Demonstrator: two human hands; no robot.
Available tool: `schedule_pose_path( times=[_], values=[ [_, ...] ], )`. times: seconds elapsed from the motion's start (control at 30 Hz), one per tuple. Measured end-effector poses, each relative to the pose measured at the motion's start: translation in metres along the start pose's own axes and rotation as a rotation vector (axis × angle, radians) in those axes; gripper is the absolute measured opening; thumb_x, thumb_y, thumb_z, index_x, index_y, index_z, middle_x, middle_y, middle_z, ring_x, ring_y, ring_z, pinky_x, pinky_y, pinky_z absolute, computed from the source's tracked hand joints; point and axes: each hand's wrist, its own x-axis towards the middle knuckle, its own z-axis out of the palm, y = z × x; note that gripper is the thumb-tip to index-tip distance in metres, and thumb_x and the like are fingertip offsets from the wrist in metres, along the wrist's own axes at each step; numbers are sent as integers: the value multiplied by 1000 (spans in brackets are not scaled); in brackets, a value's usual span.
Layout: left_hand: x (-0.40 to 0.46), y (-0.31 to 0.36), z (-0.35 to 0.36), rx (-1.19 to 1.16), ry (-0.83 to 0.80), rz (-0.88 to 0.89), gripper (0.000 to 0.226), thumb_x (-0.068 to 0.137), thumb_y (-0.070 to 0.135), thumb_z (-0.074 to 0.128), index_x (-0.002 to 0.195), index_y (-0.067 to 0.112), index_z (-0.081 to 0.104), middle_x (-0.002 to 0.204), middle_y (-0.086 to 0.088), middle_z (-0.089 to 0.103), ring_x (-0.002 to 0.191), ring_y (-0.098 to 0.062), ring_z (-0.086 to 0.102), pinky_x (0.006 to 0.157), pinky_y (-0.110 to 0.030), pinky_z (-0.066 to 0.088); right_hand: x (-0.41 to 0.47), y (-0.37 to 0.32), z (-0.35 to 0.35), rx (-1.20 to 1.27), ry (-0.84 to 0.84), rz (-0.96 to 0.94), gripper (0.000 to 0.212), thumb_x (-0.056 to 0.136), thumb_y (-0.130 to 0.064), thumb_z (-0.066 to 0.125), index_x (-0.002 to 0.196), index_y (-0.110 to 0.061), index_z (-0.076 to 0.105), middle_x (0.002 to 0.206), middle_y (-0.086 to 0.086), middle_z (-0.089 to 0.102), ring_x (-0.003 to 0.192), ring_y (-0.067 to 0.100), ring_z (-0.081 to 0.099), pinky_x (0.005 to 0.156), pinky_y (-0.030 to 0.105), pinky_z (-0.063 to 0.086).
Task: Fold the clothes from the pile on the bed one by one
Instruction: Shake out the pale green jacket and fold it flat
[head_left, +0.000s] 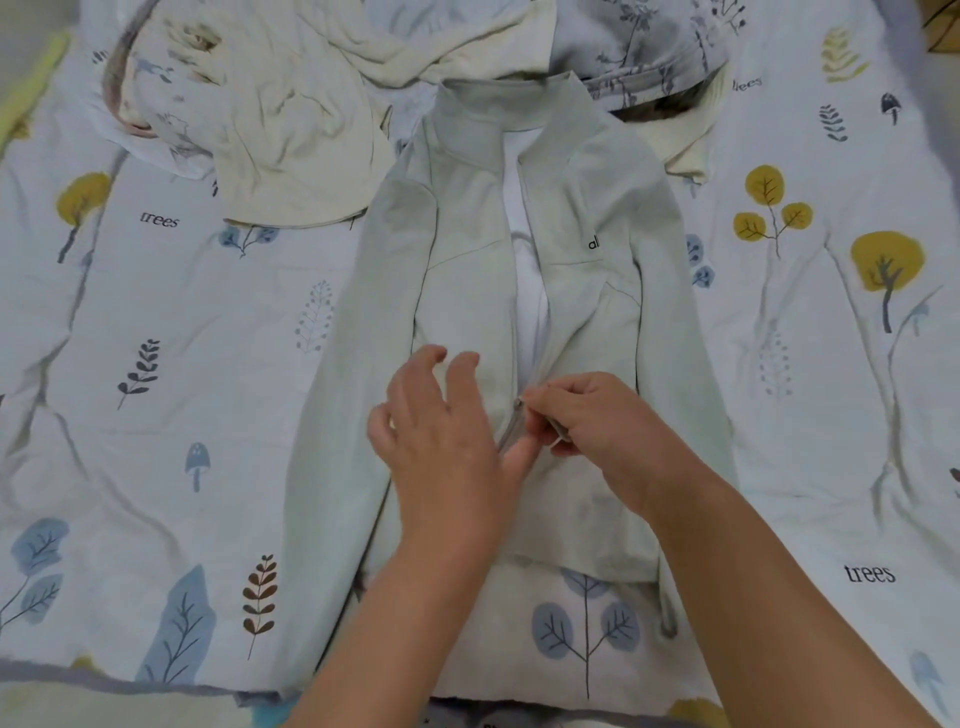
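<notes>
The bed cover (156, 322), with its trees and leaves, is the biggest thing here. On it the pale green jacket (467, 249) lies flat, front side up, with the collar on the far side and the hem near the person. The pile of clothes (291, 114) waiting to be folded sits just past the jacket's collar, some on its left and some on its right.

The step now looks like zipping the jacket before folding it. To do it well, I think the bottom of the jacket should be held still while the zip is pulled straight up toward the collar, slowly, so the white lining does not get caught. Both front sides should stay smooth.

The left hand (441, 441) is low on the jacket, left of the zip. Its fingers are spread and a little bent, and its thumb touches the cloth by the zip. It grips nothing. The right hand (587, 421) is just right of the zip, fingers curled, pinching the small zip pull (518, 404).
</notes>
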Motion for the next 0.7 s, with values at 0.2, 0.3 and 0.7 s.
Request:
schedule_pose_path(
  times=[0.2,0.3,0.7],
  values=[
    [22,-2,15,-451,-263,-213,9,80,27,71,85,20,69,64,15,61,58,4,54,58,-5,39,13,-3,0,-4,67,6,34,90,-20,55,56,-14,58,57,-7,56,56,1,49,62,15,40],
    [24,-7,19,-519,-276,-298,11,76,22,75,84,19,68,58,14,58,55,6,54,58,-5,40,25,-6,-3,36,75,45,36,90,-16,55,54,-13,58,51,-8,55,58,7,49,64,21,41],
    [35,-42,25,-649,-621,-341,23,71,8,77,60,19,61,42,12,44,41,0,38,47,-14,35,113,-59,-25,357,222,108,35,96,-12,47,61,-8,48,62,6,50,30,3,45,40,17,35]
  ],
)
